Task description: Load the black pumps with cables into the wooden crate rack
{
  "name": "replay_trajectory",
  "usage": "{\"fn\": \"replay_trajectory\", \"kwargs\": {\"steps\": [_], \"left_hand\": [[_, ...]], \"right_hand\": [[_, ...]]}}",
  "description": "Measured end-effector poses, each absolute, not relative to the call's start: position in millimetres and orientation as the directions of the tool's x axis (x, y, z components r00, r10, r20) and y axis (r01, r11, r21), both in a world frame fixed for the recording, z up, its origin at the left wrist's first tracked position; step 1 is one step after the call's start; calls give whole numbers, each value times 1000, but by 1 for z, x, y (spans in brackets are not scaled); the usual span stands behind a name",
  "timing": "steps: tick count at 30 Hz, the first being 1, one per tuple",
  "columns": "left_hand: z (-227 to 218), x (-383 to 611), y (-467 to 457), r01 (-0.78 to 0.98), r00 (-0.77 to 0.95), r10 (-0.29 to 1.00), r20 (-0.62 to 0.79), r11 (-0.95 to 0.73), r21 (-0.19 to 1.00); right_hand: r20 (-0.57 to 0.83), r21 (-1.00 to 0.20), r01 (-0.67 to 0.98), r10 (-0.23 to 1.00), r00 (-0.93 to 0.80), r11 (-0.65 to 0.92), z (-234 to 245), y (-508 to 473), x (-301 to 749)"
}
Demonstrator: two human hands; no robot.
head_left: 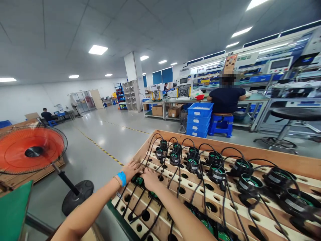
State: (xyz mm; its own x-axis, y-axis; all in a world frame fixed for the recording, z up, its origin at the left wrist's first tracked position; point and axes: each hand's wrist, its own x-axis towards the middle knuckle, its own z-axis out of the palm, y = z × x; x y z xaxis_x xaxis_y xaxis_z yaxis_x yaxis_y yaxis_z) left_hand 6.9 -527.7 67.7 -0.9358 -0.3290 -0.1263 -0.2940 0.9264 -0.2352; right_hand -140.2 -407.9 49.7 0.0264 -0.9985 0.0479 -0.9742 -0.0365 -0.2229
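Observation:
My left hand point(130, 170), with a blue band at the wrist, is at the left end of a wooden tray with round holes point(184, 175). Close beside it is my right hand point(150, 180), its fingers curled down. Both hands are closed over a black part with a green face point(137, 180); what the fingertips grip is hidden. Black cables point(178, 177) run across the tray. Two rows of round black housings with green insides point(217, 172) stand in its far half. More green-faced parts point(207, 226) lie in the near row, partly behind my right forearm.
An orange fan point(35, 150) stands at the left on a black base point(77, 197). Beyond the tray are stacked blue bins point(199, 120) and a seated person point(227, 97) on a blue stool point(221, 124). A black round stool point(296, 114) stands at the right.

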Motion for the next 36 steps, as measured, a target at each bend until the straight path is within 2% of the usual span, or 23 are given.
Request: {"fn": "replay_trajectory", "kwargs": {"steps": [2,6,11,14,18,21,22,24,26,27,29,31,34,36], "left_hand": [[75,12,-532,-304,-932,-349,-95,899,-315],[82,8,-546,-248,-901,-365,-235,877,-412],[81,1,-547,-229,-889,-349,-297,899,-373],[81,-1,-545,-252,-889,-360,-282,900,-355],[86,-11,-537,-157,-871,-357,-337,853,-498],[94,-16,-499,-287,-877,-450,-167,771,-568],[97,-18,-480,-357,-879,-470,-79,760,-543],[100,-26,-435,-423,-890,-456,12,813,-400],[96,-40,-394,-359,-929,-369,-40,920,-158],[91,-49,-378,-306,-946,-309,-101,951,-44],[77,-67,-359,-217,-962,-190,-196,968,125],[62,-82,-358,-164,-965,-106,-241,959,233],[48,-93,-372,-154,-966,-71,-248,931,332],[45,-95,-380,-166,-966,-81,-247,924,346]], "right_hand": [[111,-217,-975,-993,28,-52,51,-412,-136],[135,-208,-973,-988,71,-99,44,-427,-125],[76,-276,-961,-997,-19,-3,27,-435,-110],[64,-304,-952,-996,-56,34,25,-435,-97],[85,-320,-947,-996,-37,8,41,-419,-97],[221,-347,-937,-975,-39,-41,54,-362,-122],[255,-371,-928,-965,-69,-31,55,-335,-136],[248,-476,-873,-936,-251,108,52,-278,-168],[206,-542,-786,-860,-468,298,42,-227,-199],[183,-541,-763,-836,-517,354,36,-207,-212],[118,-541,-751,-849,-515,380,25,-180,-228],[48,-538,-767,-895,-443,350,19,-169,-231],[7,-529,-777,-915,-404,340,18,-167,-222],[30,-528,-777,-907,-419,342,18,-169,-217]]}}
